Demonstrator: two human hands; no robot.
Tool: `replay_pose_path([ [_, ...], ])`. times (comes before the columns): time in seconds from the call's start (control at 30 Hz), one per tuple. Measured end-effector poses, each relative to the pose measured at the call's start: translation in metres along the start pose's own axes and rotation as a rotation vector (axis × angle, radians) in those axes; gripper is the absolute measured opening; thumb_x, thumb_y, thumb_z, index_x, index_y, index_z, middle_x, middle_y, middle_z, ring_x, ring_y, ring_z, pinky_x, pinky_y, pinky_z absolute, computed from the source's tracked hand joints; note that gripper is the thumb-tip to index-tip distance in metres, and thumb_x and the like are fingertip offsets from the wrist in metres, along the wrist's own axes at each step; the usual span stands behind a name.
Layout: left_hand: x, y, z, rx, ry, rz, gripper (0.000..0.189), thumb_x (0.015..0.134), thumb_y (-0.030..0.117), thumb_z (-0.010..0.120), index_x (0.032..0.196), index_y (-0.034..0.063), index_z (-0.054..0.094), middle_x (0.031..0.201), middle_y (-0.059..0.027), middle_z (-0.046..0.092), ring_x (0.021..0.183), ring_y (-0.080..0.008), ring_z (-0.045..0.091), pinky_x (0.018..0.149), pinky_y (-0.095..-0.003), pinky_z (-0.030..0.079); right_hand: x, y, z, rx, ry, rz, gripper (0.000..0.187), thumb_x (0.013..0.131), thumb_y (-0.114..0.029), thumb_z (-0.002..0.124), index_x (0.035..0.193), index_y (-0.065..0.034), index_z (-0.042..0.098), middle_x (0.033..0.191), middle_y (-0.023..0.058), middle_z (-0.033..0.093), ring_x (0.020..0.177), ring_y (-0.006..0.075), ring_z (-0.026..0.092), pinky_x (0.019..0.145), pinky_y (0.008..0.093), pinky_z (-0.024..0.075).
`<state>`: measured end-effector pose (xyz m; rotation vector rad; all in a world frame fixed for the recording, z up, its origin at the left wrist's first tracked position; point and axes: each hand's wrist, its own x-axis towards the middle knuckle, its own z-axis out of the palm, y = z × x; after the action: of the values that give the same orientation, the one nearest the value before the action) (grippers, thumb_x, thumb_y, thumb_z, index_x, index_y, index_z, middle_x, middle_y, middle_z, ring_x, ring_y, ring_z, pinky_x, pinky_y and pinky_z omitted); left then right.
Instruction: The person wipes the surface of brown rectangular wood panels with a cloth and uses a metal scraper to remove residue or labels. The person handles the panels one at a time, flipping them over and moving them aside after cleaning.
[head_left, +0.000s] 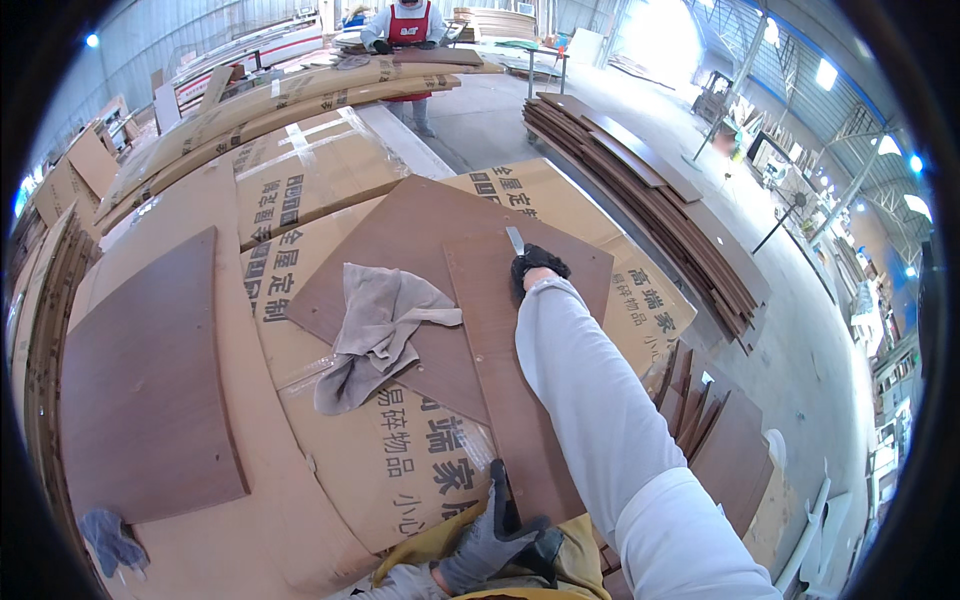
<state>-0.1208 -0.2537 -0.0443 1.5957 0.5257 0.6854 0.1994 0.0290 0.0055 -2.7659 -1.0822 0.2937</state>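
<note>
A narrow brown wood panel (487, 330) lies lengthwise before me, on top of a wider brown panel (375, 225) set at an angle. My right hand (538, 268), in a black glove, grips a putty knife (515, 240) near the narrow panel's far end; its flat metal blade points away from me, and the handle is hidden in the fist. At the near left corner, my left hand (487, 544) in a grey glove holds the narrow panel, fingers spread along two edges. A crumpled grey-brown cloth (382, 330) rests on the wider panel and overhangs the cardboard.
Printed cardboard (330, 420) covers the work surface. Another brown panel (150, 382) lies left, near a bunched blue-grey cloth (112, 541). Stacked panels (637, 202) stand right, with more boards (712, 427) close by my right arm. A person in a red apron (409, 30) stands at the far end.
</note>
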Motion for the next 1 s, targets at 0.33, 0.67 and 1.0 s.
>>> replay_pose_path([
  [0.33, 0.001, -0.003, -0.006, -0.002, -0.056, -0.037, 0.107, 0.085, 0.026, 0.076, 0.153, -0.006, -0.001, 0.154, -0.0248, 0.022, 0.142, -0.0338, 0.027, 0.114, -0.0394, 0.028, -0.038, -0.05, -0.012, -0.005, -0.085, -0.216, 0.038, 0.089, -0.026, 0.052, 0.125, -0.0177, 0.063, 0.126, 0.0132, 0.063, 0.116, 0.0336, 0.061, 0.098, 0.0455, 0.048],
  [0.67, 0.001, -0.003, -0.005, -0.064, -0.061, -0.06, 0.105, 0.086, 0.024, 0.075, 0.152, -0.0071, 0.0, 0.154, -0.0246, 0.024, 0.142, -0.0324, 0.028, 0.114, -0.0397, 0.028, -0.023, -0.044, -0.007, -0.124, -0.07, -0.584, 0.042, 0.094, -0.039, 0.043, 0.13, -0.0247, 0.058, 0.127, 0.0115, 0.062, 0.116, 0.0341, 0.06, 0.098, 0.0458, 0.047],
  [1.0, -0.012, 0.01, -0.005, -0.731, -0.014, -0.37, 0.082, 0.094, 0.009, 0.062, 0.156, 0.0036, 0.009, 0.146, -0.0152, 0.038, 0.126, -0.0184, 0.045, 0.103, -0.0339, 0.042, -0.089, 0.037, -0.029, -0.148, -0.129, -0.786, 0.042, 0.093, -0.038, 0.046, 0.131, -0.0238, 0.058, 0.122, 0.0126, 0.064, 0.112, 0.0347, 0.061, 0.095, 0.0449, 0.0486],
])
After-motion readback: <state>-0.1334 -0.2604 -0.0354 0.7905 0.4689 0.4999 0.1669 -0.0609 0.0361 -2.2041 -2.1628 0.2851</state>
